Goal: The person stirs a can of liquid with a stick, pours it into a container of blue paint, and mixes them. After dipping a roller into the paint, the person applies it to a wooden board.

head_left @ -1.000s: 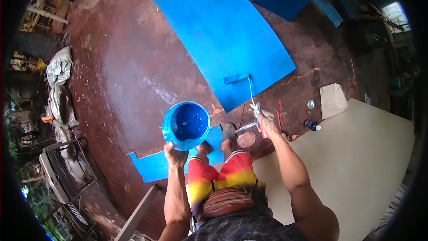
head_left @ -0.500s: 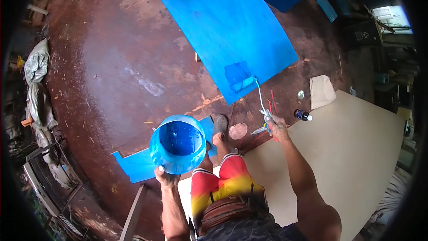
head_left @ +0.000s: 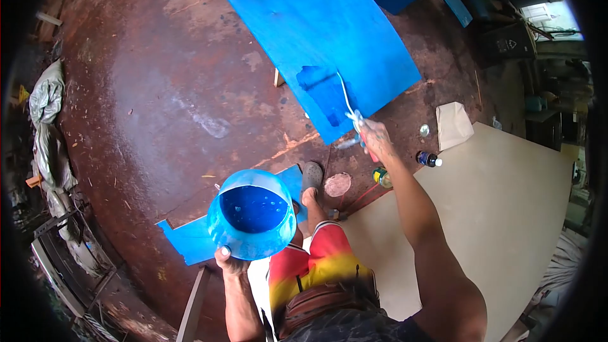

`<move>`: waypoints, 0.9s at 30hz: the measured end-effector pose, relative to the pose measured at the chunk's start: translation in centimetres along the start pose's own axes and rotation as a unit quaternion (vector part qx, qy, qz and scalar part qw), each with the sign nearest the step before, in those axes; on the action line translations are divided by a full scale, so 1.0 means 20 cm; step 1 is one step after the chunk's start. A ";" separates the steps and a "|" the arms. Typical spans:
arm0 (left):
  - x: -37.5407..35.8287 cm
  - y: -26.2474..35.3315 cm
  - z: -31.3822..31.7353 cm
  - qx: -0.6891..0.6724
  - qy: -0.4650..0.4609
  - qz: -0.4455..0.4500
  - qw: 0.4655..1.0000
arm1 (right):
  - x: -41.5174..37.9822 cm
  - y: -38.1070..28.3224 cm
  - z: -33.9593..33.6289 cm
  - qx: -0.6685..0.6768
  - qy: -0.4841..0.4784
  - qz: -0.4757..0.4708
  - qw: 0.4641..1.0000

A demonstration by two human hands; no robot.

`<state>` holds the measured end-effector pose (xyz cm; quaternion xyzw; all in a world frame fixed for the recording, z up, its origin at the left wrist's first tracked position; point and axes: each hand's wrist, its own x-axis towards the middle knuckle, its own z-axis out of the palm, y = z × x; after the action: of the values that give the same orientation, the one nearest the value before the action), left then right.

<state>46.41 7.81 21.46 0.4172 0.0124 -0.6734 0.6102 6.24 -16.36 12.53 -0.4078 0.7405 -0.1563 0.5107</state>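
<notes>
My left hand (head_left: 232, 261) grips the rim of a blue-smeared bucket (head_left: 278, 240), tilted so that the dark blue paint (head_left: 253, 209) inside shows. In my right hand (head_left: 375, 139) is the handle of a paint roller (head_left: 346, 92), its fingers closed round the grip. The roller's wire frame reaches up to the near end of a large blue board (head_left: 316, 31). The roller head is hard to make out against the blue. Around it lies a patch of darker, wet-looking paint (head_left: 326, 98).
A bare beige sheet (head_left: 494, 215) lies at right, with a dark bottle (head_left: 429, 159) and a jar (head_left: 382, 177) near its edge. By my foot are a pink round patch (head_left: 337, 184) and a narrow blue board (head_left: 190, 237). Silvery sacks (head_left: 47, 98) line the left side.
My right hand has moved up and left, pushing the roller farther along the board. The dark paint patch has grown. The bucket has shifted slightly down and left.
</notes>
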 end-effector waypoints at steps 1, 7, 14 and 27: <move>0.00 0.00 0.00 -0.001 -0.002 0.001 1.000 | -0.07 0.06 -0.02 0.001 0.002 -0.001 1.000; -0.01 -0.01 -0.04 0.011 -0.020 0.001 1.000 | -0.46 0.52 -0.15 0.046 0.022 0.018 0.999; -0.02 0.02 0.02 0.009 -0.035 -0.006 0.999 | -0.64 0.46 -0.20 0.046 0.032 0.028 0.998; -0.07 0.00 -0.03 -0.015 -0.002 -0.002 1.000 | -0.23 0.08 0.02 -0.004 0.011 0.016 1.000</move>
<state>46.68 9.37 21.87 0.4064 0.0222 -0.6753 0.6151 6.58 -11.91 14.23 -0.3958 0.7530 -0.1496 0.5039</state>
